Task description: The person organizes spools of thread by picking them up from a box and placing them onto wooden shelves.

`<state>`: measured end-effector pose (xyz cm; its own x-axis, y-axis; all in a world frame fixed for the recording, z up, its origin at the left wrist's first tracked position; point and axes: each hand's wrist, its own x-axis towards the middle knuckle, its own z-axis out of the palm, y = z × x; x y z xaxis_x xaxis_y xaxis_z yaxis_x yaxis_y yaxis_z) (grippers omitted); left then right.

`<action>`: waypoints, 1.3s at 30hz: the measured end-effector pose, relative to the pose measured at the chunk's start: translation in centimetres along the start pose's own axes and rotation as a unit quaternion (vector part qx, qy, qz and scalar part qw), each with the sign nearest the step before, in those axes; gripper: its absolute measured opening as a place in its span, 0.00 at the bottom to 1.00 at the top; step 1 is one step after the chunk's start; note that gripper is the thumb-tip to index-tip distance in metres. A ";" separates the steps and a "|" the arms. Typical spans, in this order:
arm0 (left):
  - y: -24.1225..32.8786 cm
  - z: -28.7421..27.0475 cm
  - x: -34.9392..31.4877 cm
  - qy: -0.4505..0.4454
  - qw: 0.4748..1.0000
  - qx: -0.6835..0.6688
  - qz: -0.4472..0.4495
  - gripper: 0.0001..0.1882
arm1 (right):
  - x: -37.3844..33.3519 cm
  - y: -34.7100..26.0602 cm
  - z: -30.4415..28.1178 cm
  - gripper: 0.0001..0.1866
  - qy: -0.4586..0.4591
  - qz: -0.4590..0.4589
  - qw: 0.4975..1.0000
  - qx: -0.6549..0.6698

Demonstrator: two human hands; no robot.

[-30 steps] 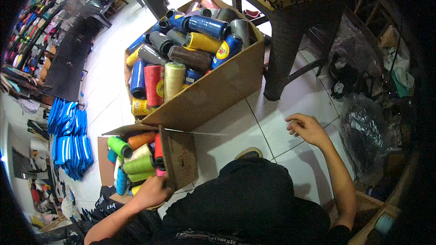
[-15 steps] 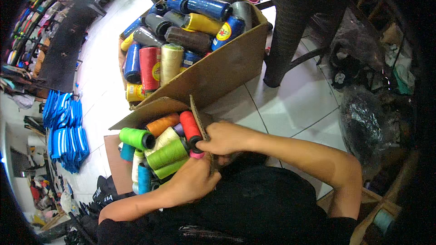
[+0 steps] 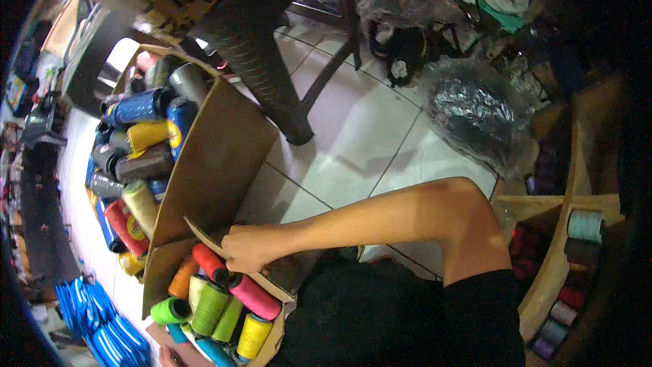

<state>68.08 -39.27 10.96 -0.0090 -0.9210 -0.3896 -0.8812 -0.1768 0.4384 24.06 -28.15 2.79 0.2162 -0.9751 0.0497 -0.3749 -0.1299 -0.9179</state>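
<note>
A small cardboard box holds several cones of thread: a red cone, a pink cone, a yellow cone, green cones and an orange cone. My right hand is closed over the box's near-right flap, beside the red cone; its fingertips are partly hidden. Only a bit of my left hand shows at the lower edge, by the box's left flap, so its grip is hidden.
Beyond stands a larger cardboard box heaped with thread cones. A dark chair leg rises close to it. Blue folded fabric lies at the left. A clear plastic bag and a wooden shelf with spools are at the right.
The view has swung right, so the boxes sit farther left. My left hand has left the near flap and dropped to the lower edge. Pink and yellow cones show more fully. My right hand stays on the flap.
</note>
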 end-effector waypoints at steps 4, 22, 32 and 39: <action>7.8 2.0 -2.0 -0.102 0.992 0.049 0.057 0.18 | -1.6 0.4 -2.7 0.16 -0.026 0.097 0.994 0.050; 25.2 10.6 3.1 -0.319 0.886 0.061 0.331 0.30 | -21.1 -2.5 -12.8 0.18 0.131 0.308 0.941 -0.052; 34.6 20.8 0.7 -0.382 0.741 0.005 0.552 0.26 | -34.5 -3.6 -12.6 0.18 0.254 0.441 0.857 -0.081; 44.4 26.6 -9.8 -0.491 0.677 0.041 0.546 0.35 | -41.5 -7.1 -8.5 0.19 0.343 0.546 0.763 -0.037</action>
<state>16.48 -28.84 12.67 -0.9518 0.1951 -0.2368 -0.1177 0.4804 0.8691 10.02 11.73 10.56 -0.7751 -0.3700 -0.5121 -0.0482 0.8429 -0.5360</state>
